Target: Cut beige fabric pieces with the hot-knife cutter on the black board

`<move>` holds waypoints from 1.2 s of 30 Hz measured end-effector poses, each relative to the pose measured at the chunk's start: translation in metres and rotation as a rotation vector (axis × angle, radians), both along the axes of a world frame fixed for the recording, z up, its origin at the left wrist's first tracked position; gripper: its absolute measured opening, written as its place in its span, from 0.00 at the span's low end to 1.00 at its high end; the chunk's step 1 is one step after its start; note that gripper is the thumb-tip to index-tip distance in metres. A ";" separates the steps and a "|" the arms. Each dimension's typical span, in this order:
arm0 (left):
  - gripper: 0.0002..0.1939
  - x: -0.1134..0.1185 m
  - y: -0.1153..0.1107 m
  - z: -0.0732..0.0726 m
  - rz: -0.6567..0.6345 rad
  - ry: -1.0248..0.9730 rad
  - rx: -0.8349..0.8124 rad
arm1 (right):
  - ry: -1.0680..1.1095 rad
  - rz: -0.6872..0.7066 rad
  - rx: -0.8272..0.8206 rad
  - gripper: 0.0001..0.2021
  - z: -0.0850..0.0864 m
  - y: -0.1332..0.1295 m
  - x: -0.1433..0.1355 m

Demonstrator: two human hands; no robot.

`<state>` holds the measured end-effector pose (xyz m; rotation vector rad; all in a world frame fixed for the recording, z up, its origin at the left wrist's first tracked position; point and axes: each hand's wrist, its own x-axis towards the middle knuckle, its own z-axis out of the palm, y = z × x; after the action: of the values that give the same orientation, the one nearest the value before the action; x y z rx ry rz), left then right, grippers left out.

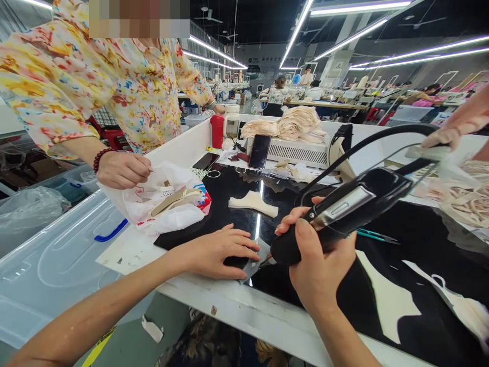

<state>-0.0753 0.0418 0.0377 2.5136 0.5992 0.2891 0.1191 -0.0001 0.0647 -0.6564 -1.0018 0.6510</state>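
My right hand [321,260] is wrapped round a black corded hand tool [344,204] with a silver plate on its side. The tool is raised at a slant above the black tabletop [225,178], its thick cable looping up behind it. My left hand [225,250] lies flat near the front edge, fingers spread, with its fingertips at a clear plastic sheet [260,257]. Just beyond the left hand is a cream fabric piece [254,203]. Another cream fabric piece [389,295] lies right of my right hand, close to teal-handled thread snips [376,236].
At the left, a co-worker's hand [124,171] hovers by a white plastic bag [168,221] holding cut pieces. Another person's hand [458,127] reaches in at upper right. A red cup [217,131], a phone [260,151] and a fabric stack [298,124] stand at the back.
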 end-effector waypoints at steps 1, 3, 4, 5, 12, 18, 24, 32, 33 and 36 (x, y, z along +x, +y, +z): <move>0.24 0.000 0.000 0.000 -0.002 0.001 0.002 | -0.007 -0.002 -0.003 0.19 -0.001 0.000 0.000; 0.24 0.000 0.000 0.001 -0.006 0.001 0.005 | -0.024 -0.013 -0.003 0.18 -0.001 0.001 0.001; 0.24 0.000 0.000 0.001 -0.006 -0.001 0.006 | -0.032 -0.016 -0.004 0.17 -0.001 0.001 0.001; 0.24 0.000 0.000 0.001 -0.006 -0.002 0.005 | -0.035 -0.016 -0.005 0.16 -0.001 0.001 0.001; 0.23 -0.001 0.000 -0.002 -0.006 0.014 -0.017 | 0.016 0.031 -0.028 0.18 0.001 -0.007 -0.006; 0.23 -0.002 0.001 -0.002 -0.013 0.007 -0.023 | -0.011 0.018 -0.012 0.11 -0.002 -0.009 -0.010; 0.24 -0.001 0.002 -0.002 -0.020 -0.010 -0.026 | 0.036 0.030 -0.036 0.17 0.003 -0.010 -0.011; 0.19 -0.003 0.002 0.001 -0.029 -0.006 -0.036 | 0.065 0.057 -0.059 0.20 -0.002 -0.015 -0.017; 0.19 -0.003 0.002 0.001 -0.032 -0.003 -0.037 | 0.064 0.053 -0.061 0.20 -0.003 -0.016 -0.018; 0.20 -0.003 0.002 0.001 -0.033 0.009 -0.032 | 0.043 0.045 -0.063 0.20 -0.002 -0.016 -0.018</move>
<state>-0.0783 0.0442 0.0386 2.4925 0.5614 0.2541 0.1015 -0.0165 0.0624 -0.6742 -0.9613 0.7355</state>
